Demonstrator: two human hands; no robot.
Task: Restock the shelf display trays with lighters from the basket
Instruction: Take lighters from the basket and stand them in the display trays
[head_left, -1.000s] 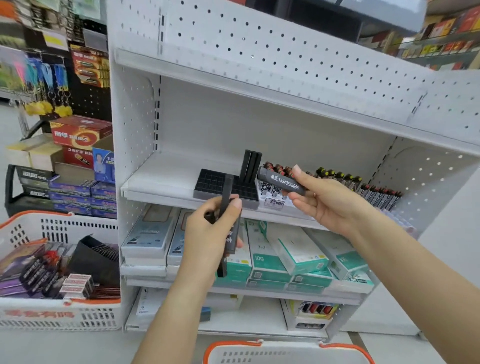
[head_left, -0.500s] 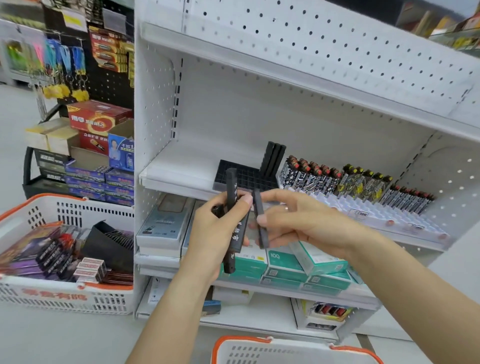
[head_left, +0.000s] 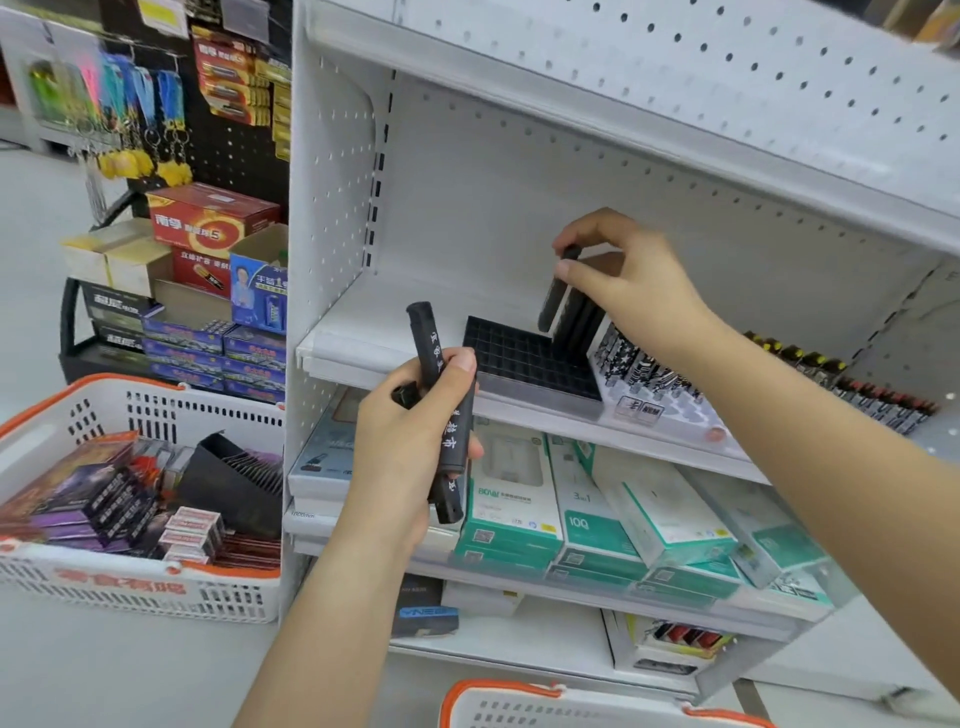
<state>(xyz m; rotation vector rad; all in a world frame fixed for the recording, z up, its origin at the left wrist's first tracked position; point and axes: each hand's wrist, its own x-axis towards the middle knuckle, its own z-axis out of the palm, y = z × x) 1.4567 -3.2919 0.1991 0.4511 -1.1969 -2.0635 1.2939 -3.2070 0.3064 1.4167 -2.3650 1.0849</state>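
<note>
Several black lighters (head_left: 440, 410) sit clamped in our left hand (head_left: 410, 447) below the shelf while our right hand (head_left: 631, 283), fingers pinching one lighter (head_left: 555, 296), seats it in the black grid tray (head_left: 524, 358), so next we judge another needs passing across.

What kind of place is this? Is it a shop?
Most likely a shop, yes. White metal pegboard shelves hold rows of boxed goods, a black grid display tray stands among lighters with small price tags in front, and a white plastic shopping basket with orange trim sits on the floor.
</note>
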